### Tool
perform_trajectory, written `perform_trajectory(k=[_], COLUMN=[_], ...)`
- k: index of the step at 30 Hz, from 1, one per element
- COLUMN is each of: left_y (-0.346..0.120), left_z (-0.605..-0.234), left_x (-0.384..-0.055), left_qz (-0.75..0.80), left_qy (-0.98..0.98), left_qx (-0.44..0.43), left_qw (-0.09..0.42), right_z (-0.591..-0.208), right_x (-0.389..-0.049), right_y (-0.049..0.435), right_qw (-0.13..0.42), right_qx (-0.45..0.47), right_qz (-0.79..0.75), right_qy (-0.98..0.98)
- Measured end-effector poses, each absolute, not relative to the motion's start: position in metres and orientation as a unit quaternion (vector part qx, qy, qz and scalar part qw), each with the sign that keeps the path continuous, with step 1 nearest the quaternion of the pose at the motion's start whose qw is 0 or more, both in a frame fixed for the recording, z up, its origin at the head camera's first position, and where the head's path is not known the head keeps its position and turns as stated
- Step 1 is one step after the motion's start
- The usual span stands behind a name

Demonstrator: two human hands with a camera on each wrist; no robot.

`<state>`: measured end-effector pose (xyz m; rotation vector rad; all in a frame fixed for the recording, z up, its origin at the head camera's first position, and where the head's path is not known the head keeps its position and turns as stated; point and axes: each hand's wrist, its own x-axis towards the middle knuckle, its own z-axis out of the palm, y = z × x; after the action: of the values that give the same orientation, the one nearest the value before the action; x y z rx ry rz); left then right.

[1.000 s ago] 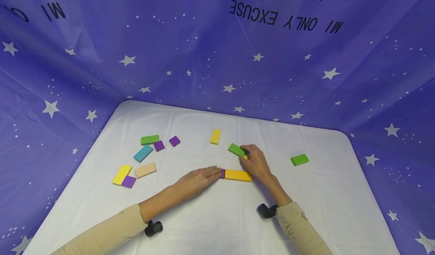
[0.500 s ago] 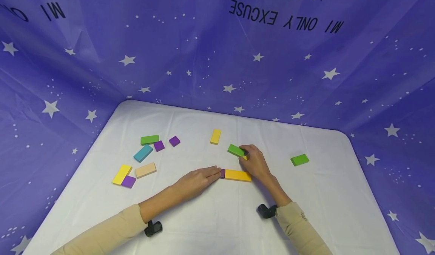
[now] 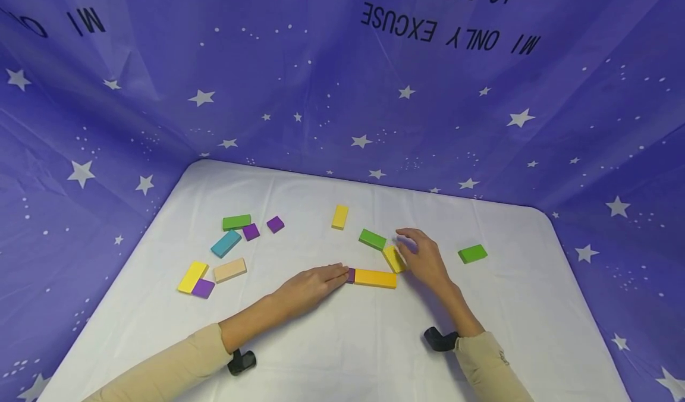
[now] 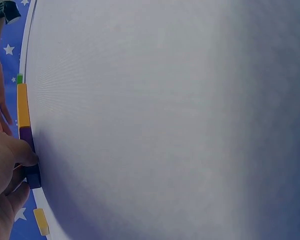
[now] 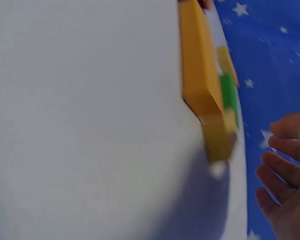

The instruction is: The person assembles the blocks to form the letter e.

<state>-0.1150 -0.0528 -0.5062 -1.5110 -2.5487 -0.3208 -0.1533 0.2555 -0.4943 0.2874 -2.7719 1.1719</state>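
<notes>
My left hand [image 3: 311, 289] rests low at the table's middle. In the left wrist view its thumb and fingers pinch a dark purple block [image 4: 26, 134], whose lower end looks dark blue. This block [image 3: 351, 275] meets the left end of a long orange block [image 3: 376, 278]. Beside the orange block's right end lies a yellow block [image 3: 394, 260], its upper corner close to a green block [image 3: 372, 239]. My right hand [image 3: 428, 264] hovers just right of the yellow block, fingers parted and holding nothing. In the right wrist view the hand [image 5: 290, 175] is apart from the blocks.
Farther back lies another yellow block [image 3: 339, 217]; a green one [image 3: 473, 254] is at the right. On the left are a green block [image 3: 236, 222], a blue block [image 3: 226, 244], a beige block [image 3: 230, 270], a yellow block [image 3: 192, 277] and several purple blocks [image 3: 203, 288].
My right hand has let go and moved right, uncovering the yellow block beside the green and orange ones. The left hand has stayed on the purple block.
</notes>
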Motion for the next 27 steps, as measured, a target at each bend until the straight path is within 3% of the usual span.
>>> perform_trajectory(k=[6,17,27], left_y=[-0.052,-0.052,-0.053], left_z=[-0.507,-0.508,-0.508], left_x=[-0.115,-0.116,-0.116], left_qz=[-0.11,-0.111,-0.115], left_qy=[-0.851,-0.851,-0.849], left_qx=[-0.507,-0.507,-0.509], left_qw=[0.082,0.082,0.085], right_z=[-0.483,-0.481,-0.497], right_x=[-0.144,-0.13,-0.134], right_y=[0.303,0.392,0.413], right_qw=[0.094,0.047,0.018], right_qx=[0.08,0.004,0.007], right_qz=[0.375,0.359,0.341], right_qy=[-0.919,-0.932,-0.94])
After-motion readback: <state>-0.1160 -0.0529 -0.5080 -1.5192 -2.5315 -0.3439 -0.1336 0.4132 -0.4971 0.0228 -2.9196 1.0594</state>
